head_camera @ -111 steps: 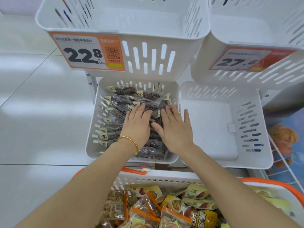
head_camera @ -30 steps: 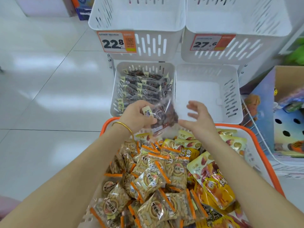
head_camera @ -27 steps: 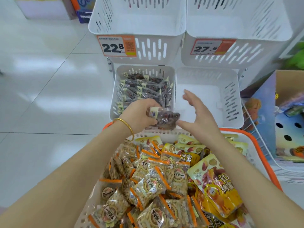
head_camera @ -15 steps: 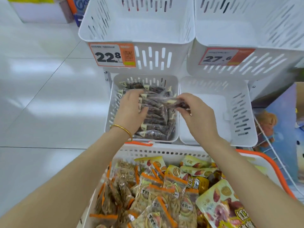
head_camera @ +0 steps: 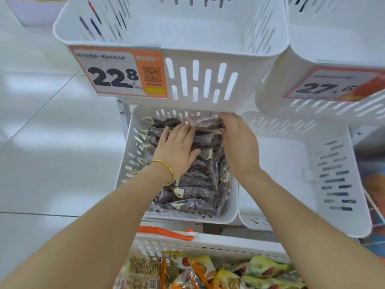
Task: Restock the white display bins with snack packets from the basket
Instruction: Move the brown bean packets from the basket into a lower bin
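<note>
Left hand (head_camera: 177,147): lying flat, fingers spread, on dark clear-wrapped snack packets (head_camera: 193,184).
Right hand (head_camera: 237,147): pinching one clear dark-filled packet (head_camera: 206,123) at the lower-left white slotted plastic bin's (head_camera: 125,176) back.

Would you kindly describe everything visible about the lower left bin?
The lower left bin is white, plastic-looking, with slotted walls and a rounded rim. It sits tilted toward the camera beneath the upper bin bearing the 22.8 tag, beside an unfilled bin. It is nearly full of clear packets of dark snacks with pale labels. The left hand lies flat on the packets; the right hand pinches one packet at the back.
</note>
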The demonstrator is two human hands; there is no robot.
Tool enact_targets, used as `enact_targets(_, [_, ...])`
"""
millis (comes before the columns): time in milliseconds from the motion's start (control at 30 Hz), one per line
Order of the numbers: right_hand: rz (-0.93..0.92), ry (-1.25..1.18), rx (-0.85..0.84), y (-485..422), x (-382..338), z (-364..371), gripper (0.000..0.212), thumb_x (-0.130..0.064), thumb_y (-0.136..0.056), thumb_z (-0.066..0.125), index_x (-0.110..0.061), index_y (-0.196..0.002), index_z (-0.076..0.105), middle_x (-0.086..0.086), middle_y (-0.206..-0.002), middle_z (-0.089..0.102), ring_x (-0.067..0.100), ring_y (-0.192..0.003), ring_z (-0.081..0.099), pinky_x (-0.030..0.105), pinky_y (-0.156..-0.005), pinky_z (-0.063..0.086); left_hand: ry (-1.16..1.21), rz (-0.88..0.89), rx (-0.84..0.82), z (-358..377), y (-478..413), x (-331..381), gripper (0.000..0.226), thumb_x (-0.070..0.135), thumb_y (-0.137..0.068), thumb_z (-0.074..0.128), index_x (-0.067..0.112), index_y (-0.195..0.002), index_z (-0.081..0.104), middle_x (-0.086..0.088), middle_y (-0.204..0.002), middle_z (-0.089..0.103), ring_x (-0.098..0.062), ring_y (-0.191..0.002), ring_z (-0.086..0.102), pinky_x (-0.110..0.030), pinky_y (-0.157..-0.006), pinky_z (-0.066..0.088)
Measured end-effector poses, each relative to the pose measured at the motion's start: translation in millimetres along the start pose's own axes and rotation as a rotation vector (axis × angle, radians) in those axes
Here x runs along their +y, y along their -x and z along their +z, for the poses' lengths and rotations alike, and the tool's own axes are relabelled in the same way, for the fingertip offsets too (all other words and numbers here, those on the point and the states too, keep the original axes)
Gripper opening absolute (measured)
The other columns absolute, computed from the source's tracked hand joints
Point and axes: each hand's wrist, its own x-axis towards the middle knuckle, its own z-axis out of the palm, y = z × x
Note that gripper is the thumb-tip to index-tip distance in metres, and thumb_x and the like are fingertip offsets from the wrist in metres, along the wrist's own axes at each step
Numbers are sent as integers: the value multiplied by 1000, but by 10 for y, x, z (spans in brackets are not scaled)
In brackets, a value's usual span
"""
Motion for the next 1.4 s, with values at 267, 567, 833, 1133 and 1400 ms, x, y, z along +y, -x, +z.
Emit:
enact_targets(267, [54,457,-89,-256,-102,269,27,2,-61,70,-12,-84,66,6,-75,65,30,-77,60,36,-68,43,69,59,58,55,95,-60,56,44,-98,28,18,-147,22,1,-155,19,-17,-143,13,-40,-118,4])
enact_targets(567, [-68,370,-275,121,14,282,52,-21,-94,47,-11,-144,36,15,-151,32,32,-138,33,52,-115,17,-18,104,288,29,23,-91,59,33,-92,29,6,-144,31,-12,-152,28,-26,-140,25,-45,-115,22])
enact_targets(833, [-76,212,-97,22,-56,213,51,-11,-82,39,-2,-132,48,15,-133,51,33,-123,43,43,-107,37,-131,115,196,-51,-183,-127,61,37,-91,26,7,-144,31,-9,-147,37,-27,-135,35,-50,-110,31])
enact_targets(1133, [-25,436,-458,42,-129,336,60,-44,-100,17,-11,-151,15,11,-158,11,26,-146,9,43,-118,4,-174,41,101,-35,-99,-189,62,46,-96,9,19,-150,1,3,-159,-1,-18,-146,0,-47,-117,3])
enact_targets(1400, [31,372,-536,116,-190,73,60,-48,-100,16,-19,-152,10,5,-160,4,27,-146,2,43,-119,4,-112,-7,12,-134,46,-102,57,42,-100,12,21,-150,-6,6,-158,-10,-16,-145,-8,-44,-118,0])
